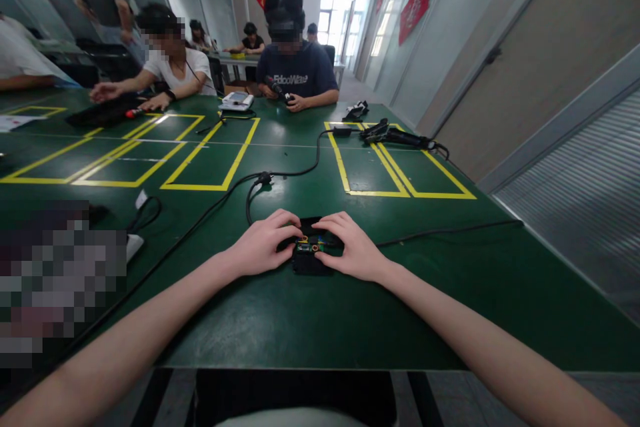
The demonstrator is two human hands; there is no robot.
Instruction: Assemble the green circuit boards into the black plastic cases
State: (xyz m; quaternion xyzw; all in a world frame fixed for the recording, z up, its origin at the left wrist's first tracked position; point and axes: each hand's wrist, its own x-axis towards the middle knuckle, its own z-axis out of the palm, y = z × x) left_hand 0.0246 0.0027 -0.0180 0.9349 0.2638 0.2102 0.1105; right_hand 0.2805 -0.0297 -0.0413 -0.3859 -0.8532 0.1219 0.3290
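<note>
In the middle of the green table [240, 320] lies an opened black case [313, 265] with a small circuit board [305, 247] in it. Copper-coloured coils and a few coloured wires show on the board. My left hand [265, 245] grips the board's left edge, thumb and fingers curled round it. From the other side, my right hand [357, 247] holds the right end, its thumb low and its fingers reaching over the top. The case's far part is partly hidden by my fingers. The exact fingertip contacts are too small to make out.
A black cable [320, 153] with a plug [264, 179] crosses the table beyond my hands; another cable [450, 232] runs right. Yellow tape outlines [195, 187] mark the surface. Black gear [400, 137] lies far right. A person [300, 77] sits opposite, another [175, 70] at left.
</note>
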